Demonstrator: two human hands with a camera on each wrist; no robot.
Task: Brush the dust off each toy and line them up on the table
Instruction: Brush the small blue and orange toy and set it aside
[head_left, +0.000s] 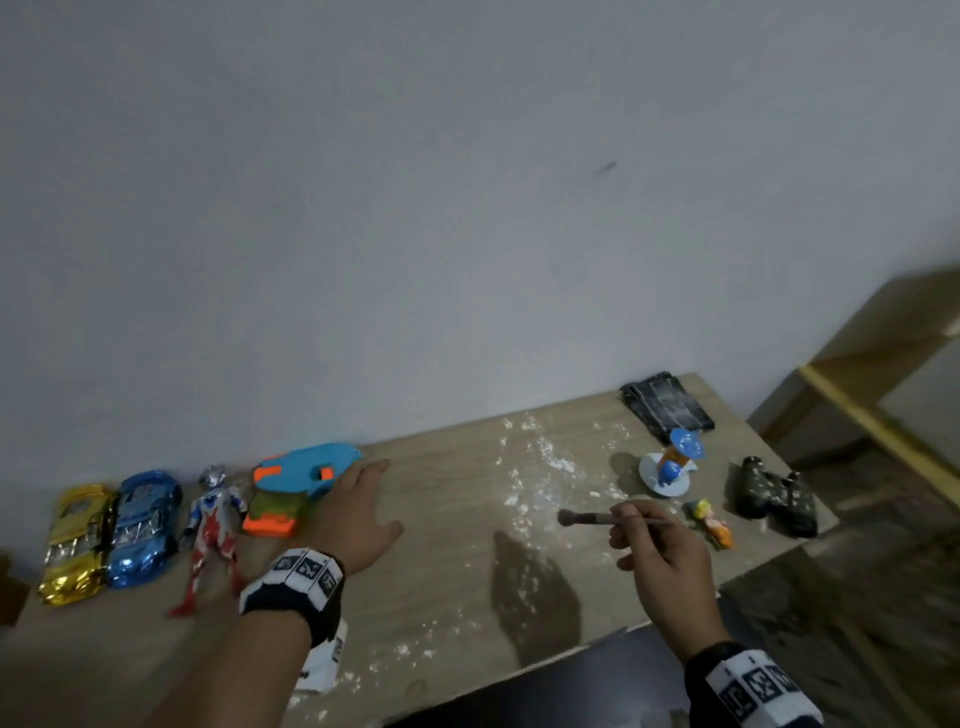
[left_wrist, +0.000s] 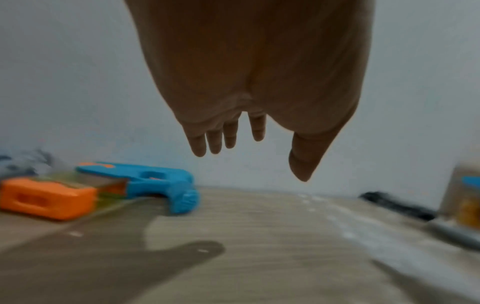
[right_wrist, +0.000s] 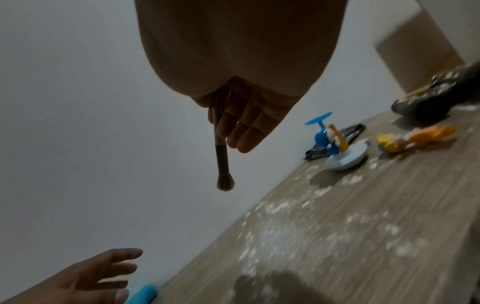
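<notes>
left hand (head_left: 353, 512): fingers straight and apart, above desk (head_left: 447, 582) just beside water gun (head_left: 296, 478) | right hand (head_left: 662, 556): fingers clamped on brush (head_left: 597, 518), above desk near right edge | row at left end of desk: gold car (head_left: 75, 543), blue car (head_left: 140, 527), figure (head_left: 210, 530), water gun | near right edge: blue toy (head_left: 672, 465), small figure (head_left: 711, 522), binoculars (head_left: 774, 493) | white dust (head_left: 535, 457) in middle

The head view looks down over the table (head_left: 441, 545) toward the wall; each wrist view sits close under its palm, sharing the tabletop.
</notes>
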